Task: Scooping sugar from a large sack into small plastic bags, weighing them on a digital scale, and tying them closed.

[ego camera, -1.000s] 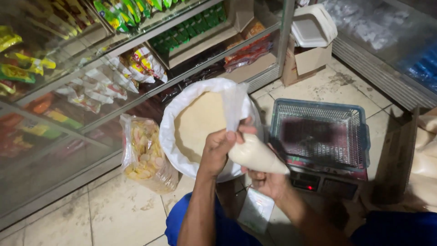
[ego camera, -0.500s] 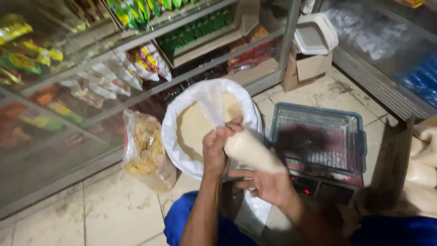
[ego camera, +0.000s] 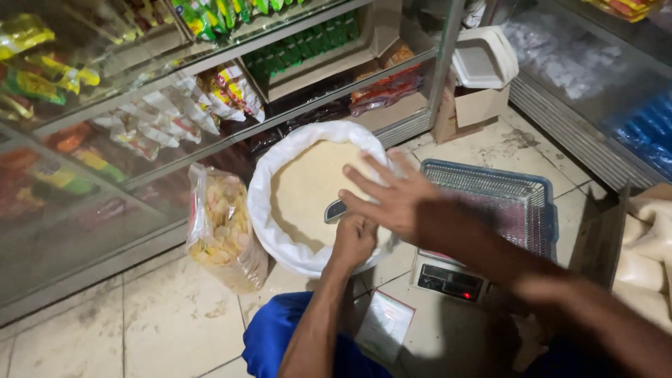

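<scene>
Head view: left hand (ego camera: 353, 240) fisted on a dark scoop handle (ego camera: 334, 211) at the near rim of the wide white sack of pale grain (ego camera: 280, 238). Right hand (ego camera: 392, 199) spread open (holding nothing) just above that rim, beside the blue mesh basket (ego camera: 518, 203) right of the sack.

Dim, warm indoor light. The glass showcase (ego camera: 140, 140) left of the white sack (ego camera: 280, 231) shows hazy reflections. The right hand (ego camera: 392, 199) above the sack is motion-blurred.

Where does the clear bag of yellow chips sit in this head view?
The bag of yellow chips stands on the tiled floor, left of centre, touching the left side of the white sack and in front of the glass display case.
</scene>
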